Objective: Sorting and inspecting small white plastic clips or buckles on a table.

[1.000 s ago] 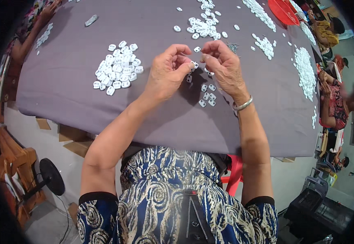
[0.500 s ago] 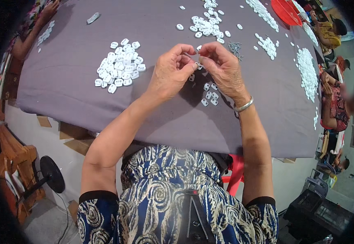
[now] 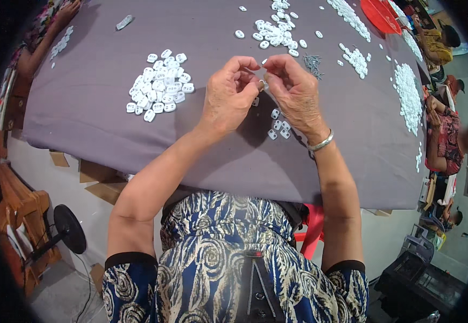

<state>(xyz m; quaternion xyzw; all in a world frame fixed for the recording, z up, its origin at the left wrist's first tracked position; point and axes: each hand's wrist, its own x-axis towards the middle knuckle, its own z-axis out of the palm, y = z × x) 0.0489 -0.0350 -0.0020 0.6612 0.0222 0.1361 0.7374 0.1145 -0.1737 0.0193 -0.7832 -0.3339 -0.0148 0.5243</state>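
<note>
My left hand (image 3: 229,96) and my right hand (image 3: 295,91) meet above the grey cloth-covered table (image 3: 99,134), fingertips pinched together on a small white plastic piece (image 3: 263,84). The piece is mostly hidden by my fingers. Just under my hands lie a few loose white pieces (image 3: 278,127). A heap of the same white pieces (image 3: 159,94) sits to the left of my left hand. A silver bangle (image 3: 320,144) circles my right wrist.
More white pieces (image 3: 275,32) lie beyond my hands, beside a small bunch of dark metal pins (image 3: 313,62). Further heaps (image 3: 408,94) run along the right side. A red bowl (image 3: 378,12) stands far right. Other people sit at the right edge and top left. A fan (image 3: 68,230) stands on the floor.
My hands have stayed together over the same spot, with the fingers shifting slightly around the small piece. The heaps have not moved.
</note>
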